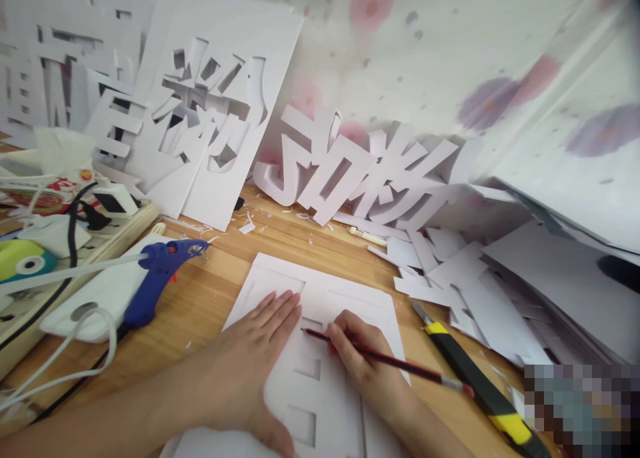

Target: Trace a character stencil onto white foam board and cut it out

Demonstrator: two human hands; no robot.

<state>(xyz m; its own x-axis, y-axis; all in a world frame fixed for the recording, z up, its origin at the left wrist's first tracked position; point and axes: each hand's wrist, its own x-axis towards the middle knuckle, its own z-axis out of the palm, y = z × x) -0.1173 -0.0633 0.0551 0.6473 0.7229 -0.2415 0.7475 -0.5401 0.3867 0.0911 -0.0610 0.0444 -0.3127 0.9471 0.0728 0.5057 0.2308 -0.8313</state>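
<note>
A white foam board sheet (pixel 345 298) with cut-out shapes lies flat on the wooden table in front of me. My left hand (pixel 250 361) rests on its left side, palm down, fingers stretched out and thumb apart. In my right hand (pixel 363 355) is a dark red and black pencil (pixel 395 361), pinched near its point. The pencil tip touches or nearly touches the board beside the uppermost small rectangular cut-out. Two more rectangular cut-outs show below it, between my hands.
A yellow and black utility knife (pixel 480 385) lies to the right, near white offcuts (pixel 460 278). To the left are a blue glue gun (pixel 160 278) and a power strip (pixel 120 235) with cables. White cut-out characters (pixel 330 171) and a cut-out board (pixel 215 111) lean against the wall.
</note>
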